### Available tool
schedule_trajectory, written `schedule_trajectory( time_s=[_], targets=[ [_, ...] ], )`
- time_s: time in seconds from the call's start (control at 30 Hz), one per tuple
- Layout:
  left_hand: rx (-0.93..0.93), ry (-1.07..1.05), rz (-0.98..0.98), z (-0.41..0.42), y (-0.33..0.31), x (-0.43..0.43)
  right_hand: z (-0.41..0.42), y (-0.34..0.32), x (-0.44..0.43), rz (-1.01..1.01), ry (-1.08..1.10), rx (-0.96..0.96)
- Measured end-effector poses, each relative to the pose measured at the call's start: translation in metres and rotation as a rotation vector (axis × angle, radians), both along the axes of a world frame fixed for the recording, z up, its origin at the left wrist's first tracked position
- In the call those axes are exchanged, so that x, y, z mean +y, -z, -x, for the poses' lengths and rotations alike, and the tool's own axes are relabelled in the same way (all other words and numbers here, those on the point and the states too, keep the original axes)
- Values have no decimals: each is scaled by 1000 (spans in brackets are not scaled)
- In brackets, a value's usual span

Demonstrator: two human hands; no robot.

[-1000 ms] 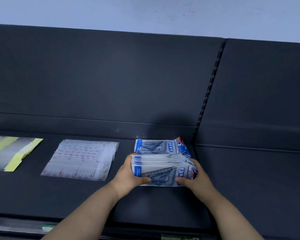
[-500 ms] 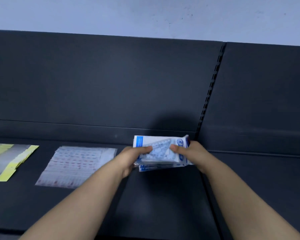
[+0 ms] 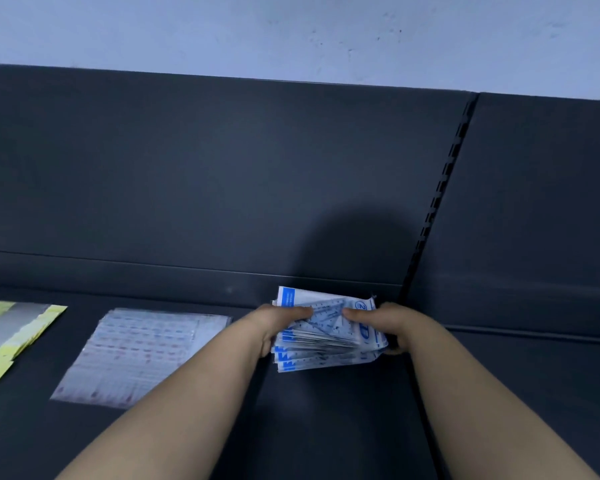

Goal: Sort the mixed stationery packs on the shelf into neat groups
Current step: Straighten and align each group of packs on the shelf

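Farther back now, fanned blue-and-white ruler-pack stack [image 3: 326, 344], left hand [image 3: 274, 323] and right hand [image 3: 392, 323] fingers [image 3: 297, 310] clamped on its ends.

Shelf [image 3: 326, 427]: dark grey, looks like coated sheet metal, matt and smooth with only a faint sheen. Back panel [image 3: 222, 168]: same matt dark finish, a few dull marks. Slotted upright [image 3: 440, 188]: black, metal-looking, punched slots. Wall [image 3: 222, 29]: pale painted surface, matt, with small specks and scuffs. Blue-and-white packs [image 3: 326, 344]: thin plastic film sleeves, glossy, crinkled at the edges. Red-printed packs [image 3: 142, 355]: clear film, glossy, soft glare across the top. Yellow-edged packs [image 3: 11, 334]: shiny silvery film with matt yellow strips; strip material cannot be told.
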State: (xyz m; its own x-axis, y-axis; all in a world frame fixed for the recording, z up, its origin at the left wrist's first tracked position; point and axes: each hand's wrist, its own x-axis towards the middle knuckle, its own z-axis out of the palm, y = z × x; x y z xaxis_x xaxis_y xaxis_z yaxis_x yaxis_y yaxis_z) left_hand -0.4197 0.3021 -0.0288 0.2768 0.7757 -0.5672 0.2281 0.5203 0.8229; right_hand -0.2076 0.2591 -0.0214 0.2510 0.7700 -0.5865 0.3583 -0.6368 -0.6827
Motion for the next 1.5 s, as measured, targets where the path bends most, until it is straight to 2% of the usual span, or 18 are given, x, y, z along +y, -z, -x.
schedule_trajectory(
  time_s=[0.1, 0.23, 0.33, 0.43, 0.5, 0.57, 0.6, 0.67, 0.77, 0.93, 1.17, 1.23, 1.43, 1.5],
  targets=[
    [14, 63, 23, 1, 3, -2, -6, 2, -5, -5, -20, 33],
    [-50, 40, 51, -3, 8, -5, -5, 14, -11, -185, -23, 164],
    [-32, -12, -53, -5, 14, -11, -4, 22, -20, -299, 33, 313],
    [-59, 13, -142, -1, 19, -18, -3, 29, -32, -381, 45, 378],
    [-115, 24, -251, 4, 18, -18, 0, 29, -36, -489, 85, 381],
    [-70, 15, -481, 7, 12, -18, 4, 24, -38, -656, 122, 359],
    [-42, 16, -587, 9, 9, -18, 6, 21, -41, -741, 128, 319],
    [-62, 62, -661, 15, 7, -22, 7, 24, -48, -845, 93, 204],
    [-16, 247, -558, 30, 16, -30, 13, 38, -65, -765, 58, 95],
    [16, 236, -499, 38, 35, -31, 14, 44, -74, -656, 113, 143],
    [79, 215, -553, 38, 34, -42, 17, 44, -85, -565, -37, 167],
    [82, 226, -570, 38, 36, -48, 17, 43, -90, -537, -79, 105],
    [148, 381, -603, 46, 38, -55, 21, 49, -102, -581, -22, 89],
    [173, 375, -624, 46, 38, -57, 23, 51, -102, -608, 6, 91]
  ],
)
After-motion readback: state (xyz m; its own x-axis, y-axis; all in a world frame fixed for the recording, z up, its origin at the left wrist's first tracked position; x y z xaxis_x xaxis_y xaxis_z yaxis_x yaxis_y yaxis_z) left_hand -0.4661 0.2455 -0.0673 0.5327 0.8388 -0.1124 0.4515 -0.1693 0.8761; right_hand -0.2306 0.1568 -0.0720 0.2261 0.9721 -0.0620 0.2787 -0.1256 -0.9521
